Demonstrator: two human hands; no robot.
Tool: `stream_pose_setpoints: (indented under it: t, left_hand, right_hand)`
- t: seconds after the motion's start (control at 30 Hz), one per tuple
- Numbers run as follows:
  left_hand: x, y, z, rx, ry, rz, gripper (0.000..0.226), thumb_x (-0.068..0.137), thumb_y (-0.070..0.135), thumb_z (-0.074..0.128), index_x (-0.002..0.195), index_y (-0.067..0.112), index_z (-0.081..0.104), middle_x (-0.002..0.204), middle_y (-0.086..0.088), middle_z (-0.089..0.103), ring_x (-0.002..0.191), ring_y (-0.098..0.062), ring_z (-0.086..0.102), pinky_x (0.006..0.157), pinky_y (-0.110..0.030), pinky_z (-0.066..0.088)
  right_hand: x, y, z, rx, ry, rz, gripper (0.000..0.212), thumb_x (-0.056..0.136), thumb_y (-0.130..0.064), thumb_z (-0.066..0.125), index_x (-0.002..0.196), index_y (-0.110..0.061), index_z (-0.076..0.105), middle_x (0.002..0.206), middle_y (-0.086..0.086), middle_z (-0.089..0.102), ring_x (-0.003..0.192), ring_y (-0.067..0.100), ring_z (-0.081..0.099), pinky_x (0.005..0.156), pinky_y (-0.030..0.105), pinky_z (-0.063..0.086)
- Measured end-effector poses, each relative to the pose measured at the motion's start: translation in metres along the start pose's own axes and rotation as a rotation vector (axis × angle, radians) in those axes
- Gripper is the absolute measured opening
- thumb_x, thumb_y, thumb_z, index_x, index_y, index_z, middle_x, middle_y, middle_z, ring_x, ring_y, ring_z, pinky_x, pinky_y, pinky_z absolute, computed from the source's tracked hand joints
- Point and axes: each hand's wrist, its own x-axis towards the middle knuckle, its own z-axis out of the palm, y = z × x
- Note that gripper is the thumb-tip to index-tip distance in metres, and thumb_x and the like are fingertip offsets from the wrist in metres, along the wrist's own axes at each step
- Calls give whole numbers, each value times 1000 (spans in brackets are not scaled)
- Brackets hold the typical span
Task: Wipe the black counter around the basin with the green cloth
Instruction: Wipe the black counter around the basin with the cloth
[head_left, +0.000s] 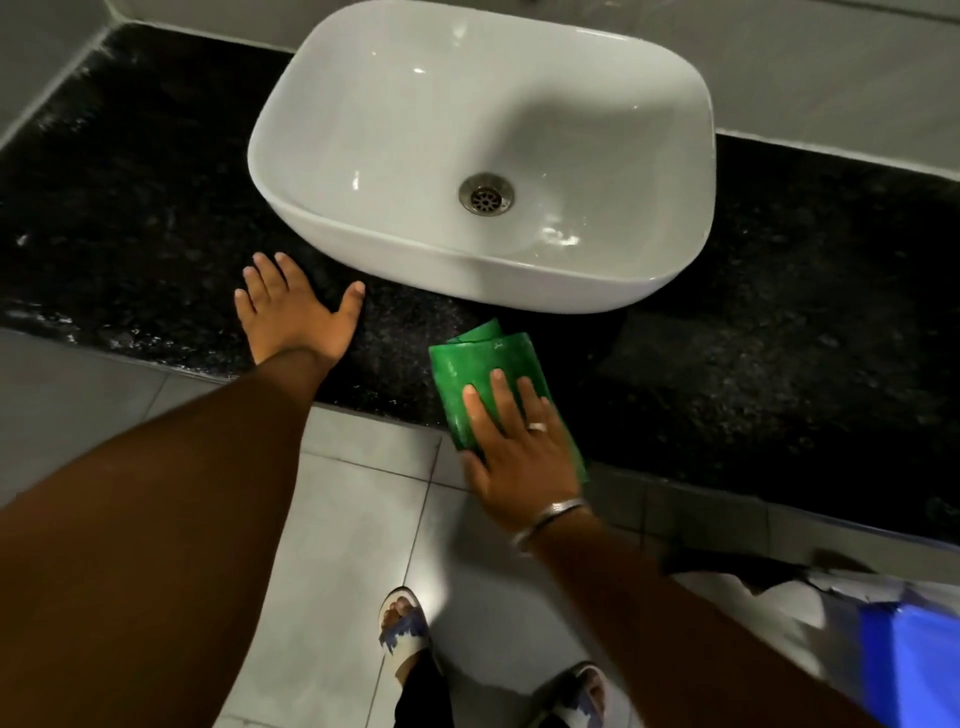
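Observation:
A white basin (363, 156) with a metal drain stands on the speckled black counter (130, 208). The folded green cloth (467, 369) lies on the counter's front strip, just in front of the basin. My right hand (514, 452) presses flat on the cloth's near half, fingers spread over it, with a ring and a bangle showing. My left hand (293, 312) rests flat on the bare counter to the left of the basin's front corner, fingers apart and holding nothing.
Grey walls meet the counter at the back and at the left. The counter's front edge runs diagonally below my hands, with a grey tiled floor and my sandalled feet (405, 634) beneath. A white and blue object (857, 639) sits at the lower right.

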Motion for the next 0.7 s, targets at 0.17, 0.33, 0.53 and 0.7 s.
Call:
stream_pose_setpoints:
  t: [0.17, 0.33, 0.53, 0.7]
  left_hand:
    - [0, -1, 0, 8, 6, -14, 108, 80, 82, 21, 155, 6, 8, 164, -20, 6, 153, -33, 4, 124, -49, 4]
    - [1, 0, -1, -18, -13, -21, 108, 80, 81, 20, 155, 5, 7, 164, -20, 4, 152, -34, 3, 124, -50, 3]
    - [41, -31, -20, -142, -54, 27, 107, 84, 78, 29, 154, 1, 10, 164, -20, 5, 153, -32, 3, 123, -47, 2]
    - [137, -159, -53, 49, -17, 25, 99, 88, 72, 35, 154, 1, 14, 162, -25, 12, 150, -40, 12, 122, -50, 13]
  right_hand:
    - [-49, 102, -16, -63, 39, 223, 61, 90, -48, 37, 144, -19, 41, 151, 20, 37, 136, 43, 37, 109, 54, 34]
    - [-33, 66, -14, -91, -45, 215, 69, 90, -57, 27, 146, -18, 36, 154, 20, 31, 139, 46, 29, 110, 55, 27]
    - [50, -50, 0, -118, -131, -93, 70, 86, -50, 40, 149, -21, 29, 156, 18, 29, 140, 43, 29, 112, 55, 24]
    - [120, -140, 12, -81, -161, -254, 71, 87, -50, 35, 150, -20, 20, 159, 18, 18, 144, 44, 18, 116, 55, 17]
